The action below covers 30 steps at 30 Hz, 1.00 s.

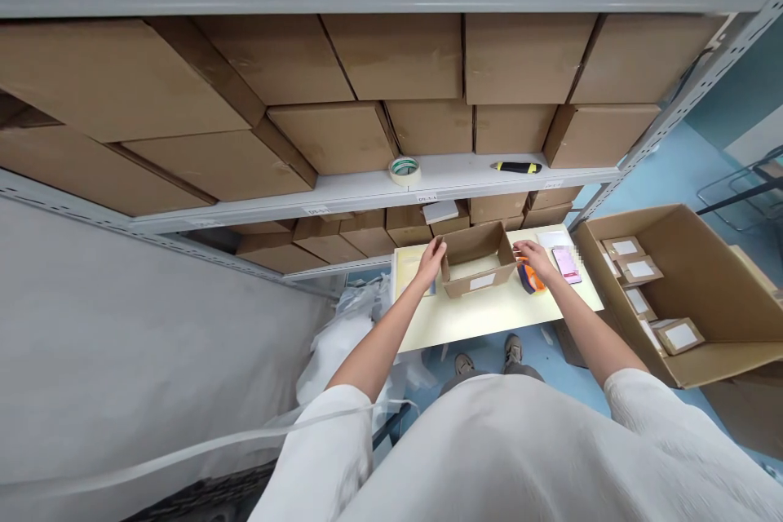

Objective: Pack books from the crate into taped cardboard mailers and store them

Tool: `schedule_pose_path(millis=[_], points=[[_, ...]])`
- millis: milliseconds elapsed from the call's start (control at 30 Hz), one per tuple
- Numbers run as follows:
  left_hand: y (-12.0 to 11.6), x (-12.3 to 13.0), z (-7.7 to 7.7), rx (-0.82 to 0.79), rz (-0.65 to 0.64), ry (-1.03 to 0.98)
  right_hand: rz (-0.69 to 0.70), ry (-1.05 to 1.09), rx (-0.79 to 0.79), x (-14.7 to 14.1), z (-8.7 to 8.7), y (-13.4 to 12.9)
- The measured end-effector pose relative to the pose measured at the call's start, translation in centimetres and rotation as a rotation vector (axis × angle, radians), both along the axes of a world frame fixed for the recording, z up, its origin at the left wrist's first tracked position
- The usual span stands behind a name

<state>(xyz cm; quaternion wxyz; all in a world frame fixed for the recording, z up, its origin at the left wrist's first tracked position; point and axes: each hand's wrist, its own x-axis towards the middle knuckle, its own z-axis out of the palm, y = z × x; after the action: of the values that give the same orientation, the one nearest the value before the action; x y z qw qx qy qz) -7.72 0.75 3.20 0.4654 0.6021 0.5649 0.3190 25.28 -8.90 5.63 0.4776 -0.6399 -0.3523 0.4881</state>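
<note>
An open-topped cardboard box (463, 287) with a white label on its front stands on the pale tabletop. My left hand (431, 261) is closed on its left wall, thumb near the upper edge. At the opposite end, my right hand (534, 258) has its curled fingers against the right wall; part of that contact is hidden. Just below the right hand lies an orange and dark blue tool (530, 277), possibly a tape dispenser. Farther right, a phone with a pink screen (567, 264) rests on the table.
Ahead, a grey metal shelf (465, 169) carries stacked cardboard boxes, a tape roll (404, 170) and a yellow-black utility knife (517, 168). To the right stands a large open carton (722, 285) with several small labelled boxes inside. Crumpled plastic sheeting (348, 326) lies left of the table (477, 325).
</note>
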Motion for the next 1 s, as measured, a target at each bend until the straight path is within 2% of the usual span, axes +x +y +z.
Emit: schedule_pose_path(millis=[133, 267, 367, 500, 733, 800, 1000], points=[[-0.1, 0.2, -0.1, -0.013, -0.063, -0.13, 0.078, -0.088, -0.016, 0.3, -0.5, -0.2], [0.2, 0.0, -0.3, -0.04, -0.088, -0.049, 0.133, -0.157, 0.018, 0.8, -1.0, 0.5], [0.5, -0.2, -0.5, -0.027, -0.06, -0.034, 0.148, -0.181, 0.011, 0.9, -1.2, 1.3], [0.9, -0.5, -0.6, -0.007, -0.011, -0.069, 0.189, -0.172, 0.005, 0.8, -0.6, 2.0], [0.6, -1.2, -0.5, 0.043, -0.016, -0.032, 0.335, -0.129, 0.084, 0.9, 0.7, 2.4], [0.5, -1.8, -0.6, 0.029, -0.066, -0.025, 0.355, -0.137, 0.079, 1.0, 0.7, 2.4], [0.7, -5.2, -0.1, -0.064, -0.382, 0.125, 0.351, -0.043, -0.025, 1.5, 0.5, 1.9]])
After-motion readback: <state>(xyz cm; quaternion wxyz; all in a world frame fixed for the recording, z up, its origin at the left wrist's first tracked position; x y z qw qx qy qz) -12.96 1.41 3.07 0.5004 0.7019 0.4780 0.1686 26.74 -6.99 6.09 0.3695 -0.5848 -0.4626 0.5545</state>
